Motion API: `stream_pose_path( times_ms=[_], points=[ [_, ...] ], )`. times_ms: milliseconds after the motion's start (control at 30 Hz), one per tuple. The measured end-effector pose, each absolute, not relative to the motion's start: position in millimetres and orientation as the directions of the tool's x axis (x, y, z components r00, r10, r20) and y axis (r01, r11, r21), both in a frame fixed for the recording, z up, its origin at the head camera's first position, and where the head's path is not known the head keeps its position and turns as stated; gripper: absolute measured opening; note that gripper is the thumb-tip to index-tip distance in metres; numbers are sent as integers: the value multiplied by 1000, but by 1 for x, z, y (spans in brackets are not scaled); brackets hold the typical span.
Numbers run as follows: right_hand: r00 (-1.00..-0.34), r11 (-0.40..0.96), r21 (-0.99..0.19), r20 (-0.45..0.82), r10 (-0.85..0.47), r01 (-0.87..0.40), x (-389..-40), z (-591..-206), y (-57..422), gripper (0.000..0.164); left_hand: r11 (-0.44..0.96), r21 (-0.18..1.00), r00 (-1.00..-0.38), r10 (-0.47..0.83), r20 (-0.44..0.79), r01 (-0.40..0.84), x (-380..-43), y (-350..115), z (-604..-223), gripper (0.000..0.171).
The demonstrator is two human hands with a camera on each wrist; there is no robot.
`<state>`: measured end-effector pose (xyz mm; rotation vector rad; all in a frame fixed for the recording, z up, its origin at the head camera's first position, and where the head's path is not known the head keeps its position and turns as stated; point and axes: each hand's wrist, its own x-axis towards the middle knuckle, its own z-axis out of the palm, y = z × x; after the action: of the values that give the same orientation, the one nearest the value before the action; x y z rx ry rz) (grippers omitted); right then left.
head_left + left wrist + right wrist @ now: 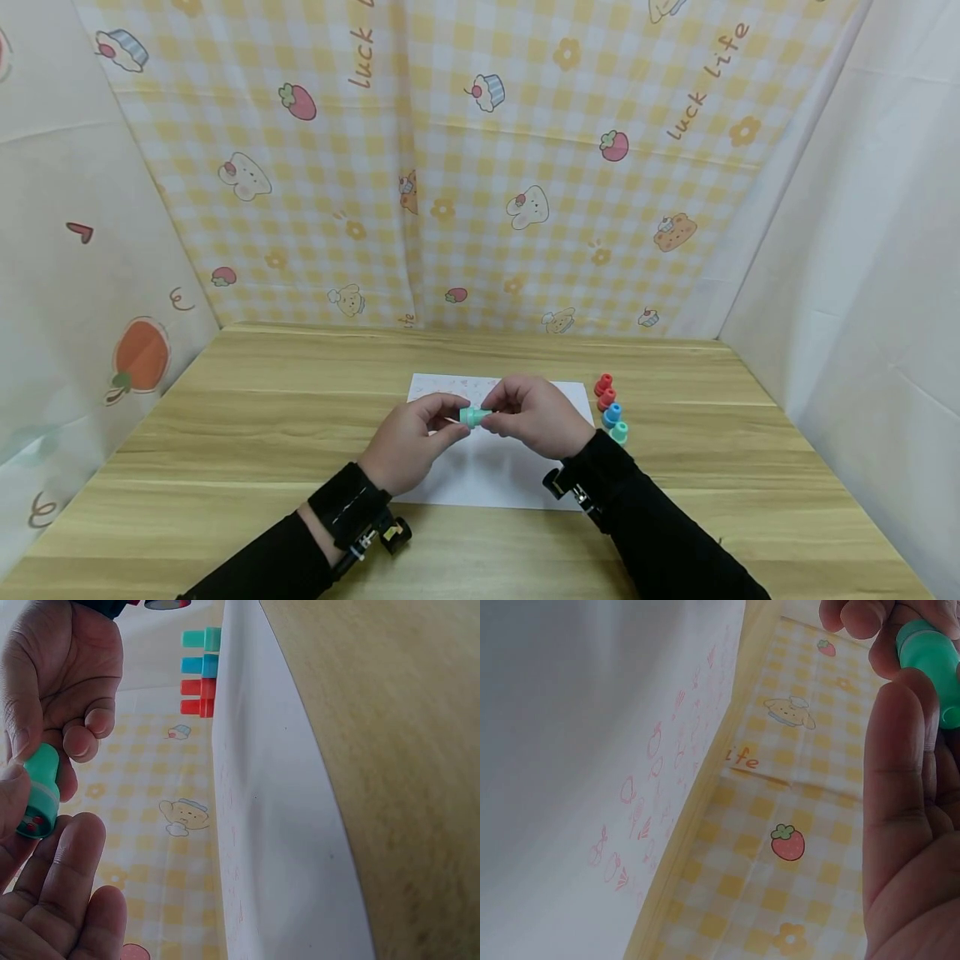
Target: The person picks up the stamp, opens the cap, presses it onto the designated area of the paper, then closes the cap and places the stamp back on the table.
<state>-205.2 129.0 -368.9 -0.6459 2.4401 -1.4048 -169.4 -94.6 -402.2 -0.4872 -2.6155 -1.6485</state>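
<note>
A small green stamp (474, 417) is held level above the paper, its wide end toward my left hand (405, 443) and its narrow end toward my right hand (542, 421). The left thumb and fingers pinch the wide end. Thumb and fingertips of the right hand grip the narrow handle. In the left wrist view, red marks show on the end face of the stamp (43, 787). Below both hands lies a white sheet of paper (487, 475), with rows of small red prints (656, 742) along its far part.
To the right of the paper stand more stamps in a row: two red (604, 384), one blue (612, 415) and one green (618, 432). They are on a wooden table (300, 375). A checked yellow cloth (480, 250) hangs behind, with white cloths at both sides.
</note>
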Motion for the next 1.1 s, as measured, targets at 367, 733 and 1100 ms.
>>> stream_pose_path(
  times_ms=[367,733,1100],
  points=[
    [-867,447,-855,4,-499,-262,-204,-370,128,7,412,871,-951,254,173,269,-170,-95,-403,24],
    [-864,473,-831,16,-504,-292,-203,-372,128,5,413,872,-953,250,172,265,-169,-91,-403,21],
    [-854,486,-811,32,-520,-326,-202,-374,126,5,421,863,-949,261,179,279,-168,-92,-404,20]
  ],
)
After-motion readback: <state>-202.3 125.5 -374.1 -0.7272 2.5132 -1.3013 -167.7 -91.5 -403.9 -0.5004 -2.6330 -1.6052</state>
